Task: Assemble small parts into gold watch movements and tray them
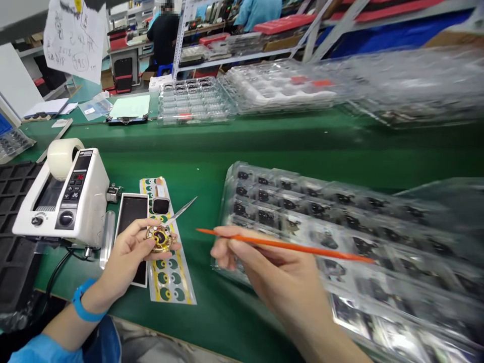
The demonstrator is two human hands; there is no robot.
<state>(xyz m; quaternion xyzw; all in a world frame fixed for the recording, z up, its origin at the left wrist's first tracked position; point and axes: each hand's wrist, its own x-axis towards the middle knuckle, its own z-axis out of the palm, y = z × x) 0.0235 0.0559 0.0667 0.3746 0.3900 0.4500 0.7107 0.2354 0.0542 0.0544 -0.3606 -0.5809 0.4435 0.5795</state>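
My left hand (134, 254) is closed around a round gold-rimmed watch case (161, 238), its dial-like inner face turned up. Between the fingers of my right hand (264, 267) lies a thin orange stick (295, 245), its pointed tip toward the watch case but apart from it. Under the left hand is a sheet of yellow and green stickers (172, 280). Silver tweezers (183, 210) lie just beyond the watch case, beside a small dark square-faced piece (161, 205). A white-rimmed black tray (133, 206) sits partly behind my left hand.
A white tape dispenser (85, 201) stands at left. Clear plastic trays with dark parts (287, 201) spread under and beyond my right hand. More clear trays (280, 85) and a clipboard (129, 108) line the raised back ledge. Two people (164, 38) are in the background.
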